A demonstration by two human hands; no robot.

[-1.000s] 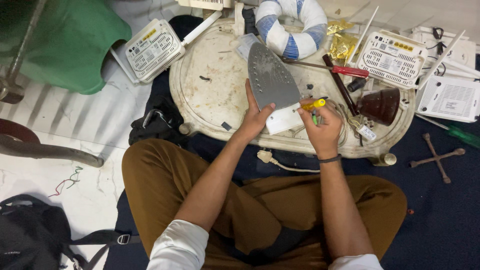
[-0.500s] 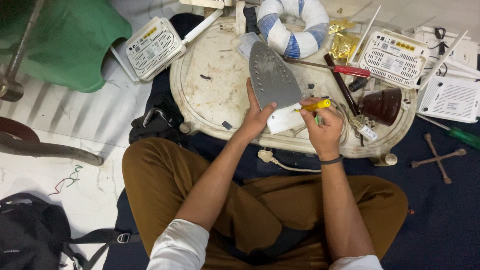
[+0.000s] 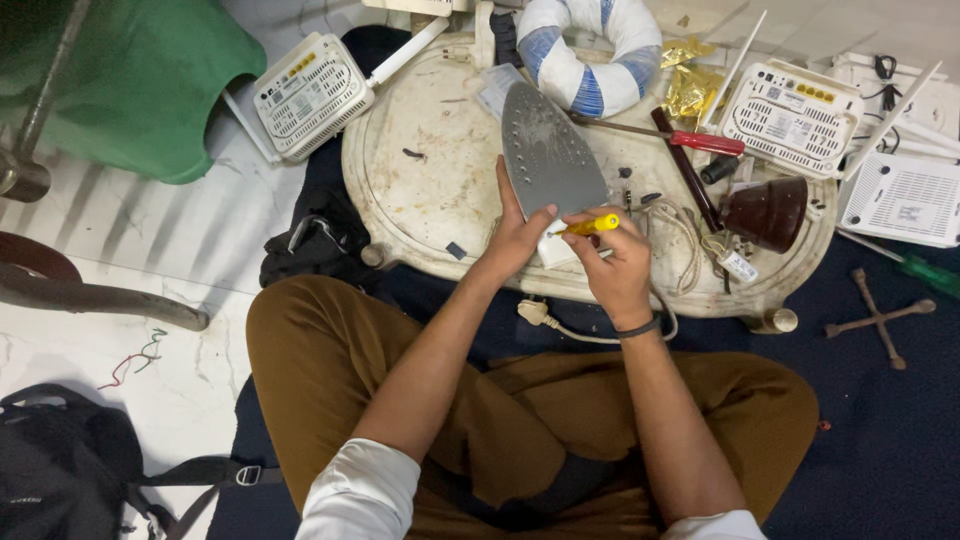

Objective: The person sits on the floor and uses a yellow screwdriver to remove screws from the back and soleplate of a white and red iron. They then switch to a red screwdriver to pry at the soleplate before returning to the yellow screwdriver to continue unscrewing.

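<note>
Grey metal, dull and dotted with small steam holes, forms the soleplate of the clothes iron (image 3: 548,155), which lies turned up on the round cream tray table (image 3: 420,190), its pointed tip aimed away from the person. The left hand (image 3: 515,240) braces the iron's near left edge, fingers loosely curled against the plate and thumb laid on its rim. The right hand (image 3: 618,265) is closed around a yellow-handled screwdriver (image 3: 590,226), pinched between thumb and fingertips, its tip set at the iron's white heel.

A small white tag with dark print (image 3: 738,265) lies on the tray at the right, beside a coil of pale cord (image 3: 680,240) and a glossy brown bell-shaped cover (image 3: 765,212). A red-handled screwdriver (image 3: 705,142) rests beyond them, near crumpled gold foil wrappers (image 3: 692,90). A blue-and-white padded ring (image 3: 590,50) sits at the tray's far edge.

White vented plastic routers with stub antennas lie around the tray: one at the left (image 3: 310,95) with a yellow-marked label strip, one at the right (image 3: 795,115), another further right (image 3: 905,200). A rusty cross wrench (image 3: 878,315) lies on the dark blue mat (image 3: 880,430).
</note>
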